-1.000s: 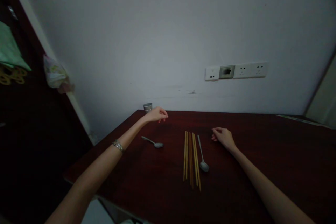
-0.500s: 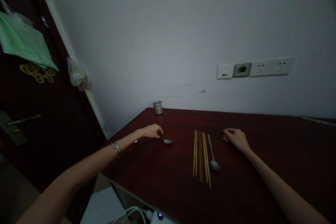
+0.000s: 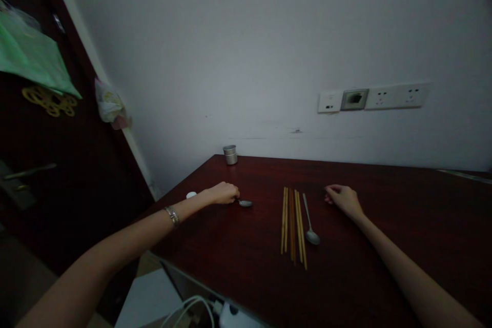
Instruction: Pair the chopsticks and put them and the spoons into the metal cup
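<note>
My left hand [image 3: 225,193], a metal bracelet on its wrist, is closed on the handle end of a small metal spoon [image 3: 245,203]; the bowl of the spoon sticks out to the right, low over or on the tabletop. Most of the handle is hidden by my fingers. My right hand [image 3: 344,200] rests on the table with its fingers curled in, and nothing shows in it. Between the hands lies a row of several chopsticks [image 3: 294,225], yellowish and brown. Just right of them is a longer metal spoon [image 3: 312,237], bowl toward me.
A small metal cup [image 3: 230,155] stands at the table's back left corner. Partly behind my left forearm is a white round object [image 3: 191,195]. Wall sockets [image 3: 395,96] sit above the brown table [image 3: 365,277]. White cables [image 3: 198,300] hang below its front edge.
My left hand has shifted slightly to the right along the small spoon. More of the white round object shows behind my forearm. My right hand keeps its place on the table.
</note>
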A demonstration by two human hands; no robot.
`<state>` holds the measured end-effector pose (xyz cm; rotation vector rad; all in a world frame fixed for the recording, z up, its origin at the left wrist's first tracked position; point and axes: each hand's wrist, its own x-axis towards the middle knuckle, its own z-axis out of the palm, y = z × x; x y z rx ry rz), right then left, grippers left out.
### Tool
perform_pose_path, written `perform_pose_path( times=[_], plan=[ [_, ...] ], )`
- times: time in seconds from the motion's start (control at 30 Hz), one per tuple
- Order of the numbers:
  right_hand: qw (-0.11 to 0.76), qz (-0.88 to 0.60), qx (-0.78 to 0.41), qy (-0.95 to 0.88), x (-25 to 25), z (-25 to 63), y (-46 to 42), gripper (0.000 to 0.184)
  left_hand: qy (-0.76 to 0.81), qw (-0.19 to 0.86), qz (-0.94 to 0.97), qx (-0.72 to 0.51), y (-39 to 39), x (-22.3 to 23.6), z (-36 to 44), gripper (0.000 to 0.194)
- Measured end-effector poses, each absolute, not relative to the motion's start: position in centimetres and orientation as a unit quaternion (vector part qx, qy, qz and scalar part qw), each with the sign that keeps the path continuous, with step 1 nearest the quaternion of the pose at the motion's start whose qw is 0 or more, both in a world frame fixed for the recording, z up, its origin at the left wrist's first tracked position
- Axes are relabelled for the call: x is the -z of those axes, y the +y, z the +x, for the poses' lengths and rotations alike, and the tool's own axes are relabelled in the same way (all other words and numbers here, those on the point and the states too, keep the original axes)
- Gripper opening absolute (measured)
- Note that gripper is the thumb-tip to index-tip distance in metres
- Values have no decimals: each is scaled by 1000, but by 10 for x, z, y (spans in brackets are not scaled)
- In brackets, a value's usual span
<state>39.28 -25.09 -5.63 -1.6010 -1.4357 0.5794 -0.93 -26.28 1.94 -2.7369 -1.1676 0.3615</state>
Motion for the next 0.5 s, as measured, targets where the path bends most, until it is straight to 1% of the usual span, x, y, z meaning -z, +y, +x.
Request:
perform_pose_path(
  times=[0.13,0.3,0.4,0.5],
  plan=[
    [437,-649,-235,-576,59,394,-248,23,-377,78,-914,-128,-263,-22,-7,19],
    [446,-642,-240,-576,61,395,-245,23,-397,53,-909,-120,-259,-36,-1,17],
    [449,-641,-246,-571,60,394,-246,22,-405,21,-911,-73,-251,-48,7,18],
    [454,-636,-255,-570,57,392,-247,22,-413,-48,-909,10,-241,-60,24,14]
  ],
)
